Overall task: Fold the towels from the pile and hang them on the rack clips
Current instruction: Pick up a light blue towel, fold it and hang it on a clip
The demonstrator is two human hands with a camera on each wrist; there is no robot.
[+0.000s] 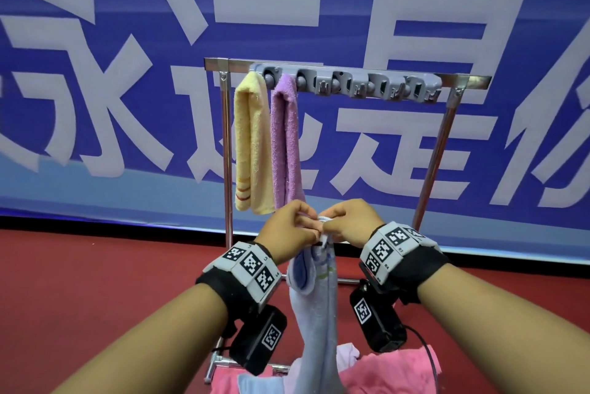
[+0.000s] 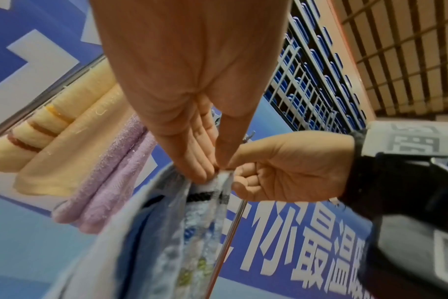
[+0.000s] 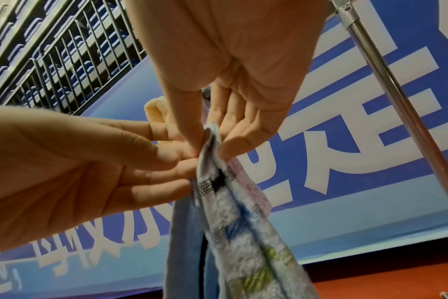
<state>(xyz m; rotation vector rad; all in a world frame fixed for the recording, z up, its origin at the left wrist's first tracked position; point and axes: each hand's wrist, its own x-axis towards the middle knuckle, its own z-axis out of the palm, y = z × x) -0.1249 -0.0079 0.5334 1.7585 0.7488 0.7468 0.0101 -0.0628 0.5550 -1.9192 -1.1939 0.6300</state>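
A light blue towel (image 1: 316, 298) with a printed pattern hangs folded lengthwise in front of the rack. Both hands meet at its top edge. My left hand (image 1: 301, 224) pinches the white hem between thumb and fingers (image 2: 192, 153). My right hand (image 1: 338, 221) pinches the same hem from the other side, thumb against fingertips (image 3: 230, 149). The towel (image 3: 243, 232) drops straight down from that pinch. On the grey clip strip (image 1: 351, 82) a yellow towel (image 1: 252, 144) and a purple towel (image 1: 285, 144) hang from the two leftmost clips. The clips to their right hold nothing.
The metal rack (image 1: 437, 154) stands on a red floor before a blue banner with white characters. A pile of pink and pale towels (image 1: 383, 371) lies at the rack's foot, below my hands. Railings and blue seats show above the banner (image 2: 320, 81).
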